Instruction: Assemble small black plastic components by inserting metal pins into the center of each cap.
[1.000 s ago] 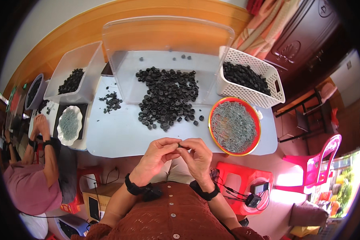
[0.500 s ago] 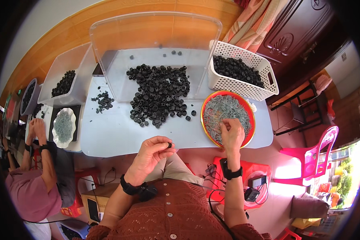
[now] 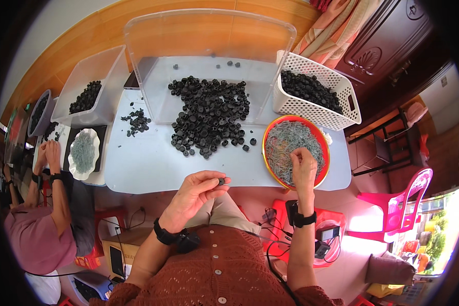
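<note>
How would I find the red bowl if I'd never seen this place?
Start with the pale blue table in the middle. At its right end, on the near side of the white basket, find the round bowl under the person's right hand. It's red with a yellow rim and full of thin grey bits, while the basket holds black ones.

A rust-brown knitted top (image 3: pixel 191 268) is covering the torso; small openwork holes are forming a pattern across its front. Pale round buttons (image 3: pixel 218 272) are running down the middle in a single line. Sleeves (image 3: pixel 120 295) of matching colour are leaving the forearms bare. Black bands (image 3: pixel 164 234) are circling both wrists, each carrying a black boxy unit (image 3: pixel 188 243). Left hand (image 3: pixel 193 198) and right hand (image 3: pixel 304 172) are showing bare. Light beige trousers (image 3: pixel 230 211) are covering the legs. A thin dark cable (image 3: pixel 272 270) is trailing along the top's right side.
</note>
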Action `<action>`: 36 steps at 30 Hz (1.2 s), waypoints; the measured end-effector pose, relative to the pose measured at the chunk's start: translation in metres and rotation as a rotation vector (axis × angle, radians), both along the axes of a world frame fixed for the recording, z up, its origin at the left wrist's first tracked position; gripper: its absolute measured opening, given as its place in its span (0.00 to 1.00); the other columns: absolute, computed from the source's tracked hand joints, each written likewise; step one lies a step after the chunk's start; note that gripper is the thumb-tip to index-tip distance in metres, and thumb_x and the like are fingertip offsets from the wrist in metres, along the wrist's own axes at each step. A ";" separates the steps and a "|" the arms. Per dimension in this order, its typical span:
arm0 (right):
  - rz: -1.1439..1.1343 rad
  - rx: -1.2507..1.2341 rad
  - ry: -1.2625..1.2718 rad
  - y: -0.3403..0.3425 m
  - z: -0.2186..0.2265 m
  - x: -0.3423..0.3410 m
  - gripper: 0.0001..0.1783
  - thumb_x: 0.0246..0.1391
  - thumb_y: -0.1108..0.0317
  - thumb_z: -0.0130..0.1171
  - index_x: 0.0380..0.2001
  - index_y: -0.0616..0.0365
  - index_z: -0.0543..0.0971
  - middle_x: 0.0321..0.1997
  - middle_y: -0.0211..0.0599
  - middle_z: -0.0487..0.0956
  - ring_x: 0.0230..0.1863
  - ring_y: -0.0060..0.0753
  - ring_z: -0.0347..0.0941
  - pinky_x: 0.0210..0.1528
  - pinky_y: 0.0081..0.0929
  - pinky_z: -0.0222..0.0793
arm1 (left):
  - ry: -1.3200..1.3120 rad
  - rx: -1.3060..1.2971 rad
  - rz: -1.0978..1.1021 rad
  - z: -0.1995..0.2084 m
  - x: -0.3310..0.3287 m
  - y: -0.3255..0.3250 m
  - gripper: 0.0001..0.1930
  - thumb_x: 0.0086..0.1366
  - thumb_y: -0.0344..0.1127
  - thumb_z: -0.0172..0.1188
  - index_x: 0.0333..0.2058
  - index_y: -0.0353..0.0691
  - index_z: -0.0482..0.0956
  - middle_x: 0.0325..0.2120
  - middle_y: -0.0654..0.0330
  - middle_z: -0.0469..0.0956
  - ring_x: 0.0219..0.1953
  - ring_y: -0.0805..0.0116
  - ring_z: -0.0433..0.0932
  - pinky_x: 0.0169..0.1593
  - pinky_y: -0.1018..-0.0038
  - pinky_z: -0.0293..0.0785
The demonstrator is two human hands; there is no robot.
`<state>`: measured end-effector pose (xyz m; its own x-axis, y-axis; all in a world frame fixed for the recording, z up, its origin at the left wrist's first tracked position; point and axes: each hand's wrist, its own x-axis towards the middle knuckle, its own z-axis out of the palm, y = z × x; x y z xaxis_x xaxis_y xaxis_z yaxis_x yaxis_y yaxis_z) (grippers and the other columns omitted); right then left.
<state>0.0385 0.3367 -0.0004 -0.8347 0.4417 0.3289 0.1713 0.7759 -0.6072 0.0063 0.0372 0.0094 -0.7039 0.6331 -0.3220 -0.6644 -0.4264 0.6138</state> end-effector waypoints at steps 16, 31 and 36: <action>0.380 -0.426 0.082 -0.114 0.053 0.030 0.05 0.47 0.80 0.57 0.30 0.64 0.77 0.29 0.38 0.75 0.29 0.28 0.73 0.32 0.22 0.68 | -0.017 0.131 -0.060 -0.009 0.003 0.004 0.08 0.62 0.25 0.56 0.41 0.33 0.76 0.37 0.53 0.79 0.38 0.69 0.80 0.43 0.79 0.79; 0.428 -0.190 0.117 -0.145 0.051 0.036 0.08 0.43 0.84 0.57 0.28 0.63 0.76 0.28 0.40 0.74 0.30 0.40 0.71 0.30 0.31 0.68 | 0.188 -0.067 0.049 0.002 0.009 0.005 0.08 0.58 0.25 0.62 0.37 0.30 0.78 0.31 0.55 0.80 0.34 0.69 0.81 0.40 0.77 0.79; 0.470 -0.072 0.109 -0.144 0.055 0.036 0.08 0.41 0.84 0.56 0.28 0.63 0.76 0.28 0.40 0.74 0.31 0.42 0.70 0.32 0.33 0.67 | 0.219 -0.111 0.077 0.004 0.010 0.004 0.08 0.56 0.24 0.63 0.36 0.30 0.78 0.30 0.55 0.81 0.33 0.70 0.81 0.40 0.77 0.79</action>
